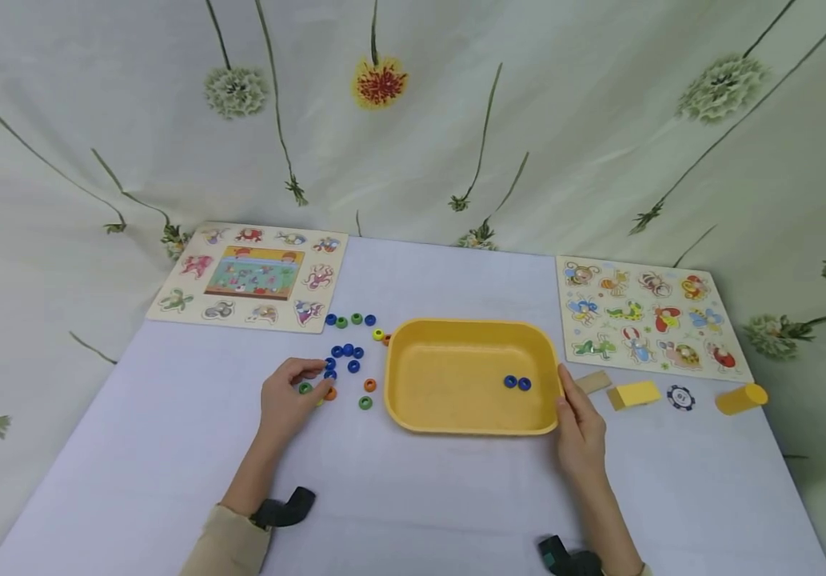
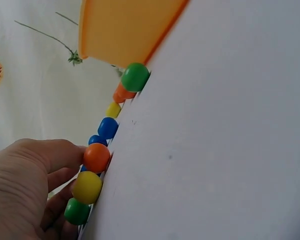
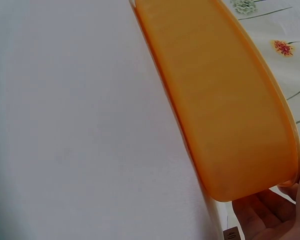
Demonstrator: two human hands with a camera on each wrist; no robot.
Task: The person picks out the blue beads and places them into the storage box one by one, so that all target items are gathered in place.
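My left hand [image 1: 289, 398] is at the loose beads left of the tray, thumb and forefinger apart around blue beads [image 1: 330, 374]. In the left wrist view an orange bead [image 2: 96, 158], a yellow bead [image 2: 87, 187] and a green bead [image 2: 77, 211] sit close by the fingers, partly hiding them. My right hand [image 1: 582, 424] grips the right end of the yellow plastic tray [image 1: 448, 426]; the right wrist view shows its fingers below the rim at that corner. Two blue beads [image 1: 524, 384] lie inside the tray, toward its right end.
Several other beads [image 1: 365, 403] are scattered left of the tray. Picture puzzle boards stand at back left [image 1: 269, 314] and back right [image 1: 650, 316]. Right of the tray lie a wooden block [image 1: 593, 382], a yellow block [image 1: 634, 394], a poker chip [image 1: 681, 398] and a yellow cylinder [image 1: 741, 398].
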